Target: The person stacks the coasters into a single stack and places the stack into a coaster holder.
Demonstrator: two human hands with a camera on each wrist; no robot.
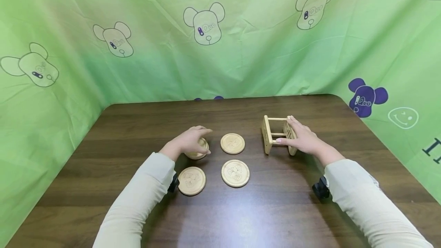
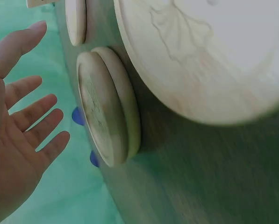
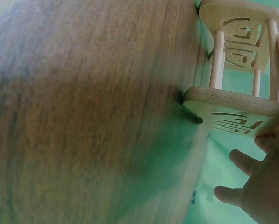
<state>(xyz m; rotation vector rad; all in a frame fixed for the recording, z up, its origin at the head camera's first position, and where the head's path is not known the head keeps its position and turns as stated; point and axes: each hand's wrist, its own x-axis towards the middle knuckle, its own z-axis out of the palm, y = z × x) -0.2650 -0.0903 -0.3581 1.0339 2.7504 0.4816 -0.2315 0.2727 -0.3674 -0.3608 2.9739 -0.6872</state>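
My left hand (image 1: 189, 140) hovers with spread fingers over a pair of stacked round wooden coasters (image 1: 204, 145) and partly hides them. In the left wrist view that hand (image 2: 22, 135) holds nothing, and a gap shows between it and the stack (image 2: 99, 109). A bamboo coaster rack (image 1: 267, 135) with round bars and cut-out side panels stands to the right. My right hand (image 1: 304, 137) grips its right side panel, the thumb by the front top bar. In the right wrist view some fingers (image 3: 244, 162) lie outside the panel (image 3: 235, 122).
Single coasters with engraved leaf patterns lie flat: one near left (image 1: 191, 181), one near the middle (image 1: 236, 173), one behind it (image 1: 232, 143). The brown wooden table (image 1: 275, 209) meets a green printed cloth (image 1: 248, 68) at its back and sides.
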